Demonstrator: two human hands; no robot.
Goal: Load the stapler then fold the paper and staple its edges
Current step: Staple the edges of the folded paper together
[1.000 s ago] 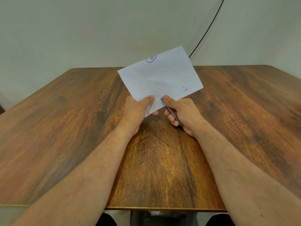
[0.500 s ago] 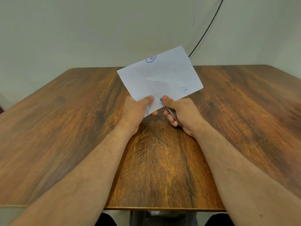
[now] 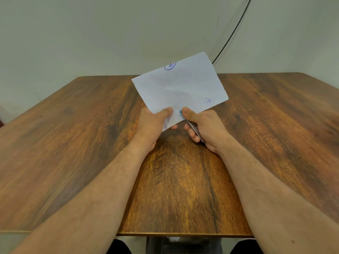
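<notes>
While above the table (image 3: pixel 91 143), paper (image 3: pixel 179 88) in left hand (image 3: pixel 154 123), stapler (image 3: pixel 192 127) in right hand (image 3: pixel 207 127).

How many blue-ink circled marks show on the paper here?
2. One circled mark sits at the far edge of the paper; the other is near its right corner. Any under the left hand or on the paper's back would be hidden.

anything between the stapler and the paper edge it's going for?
Nothing visible. The right hand grips the stapler, whose blue tip sits at the near edge of the paper. The left hand pinches that edge just beside it, apart from the tip.
</notes>
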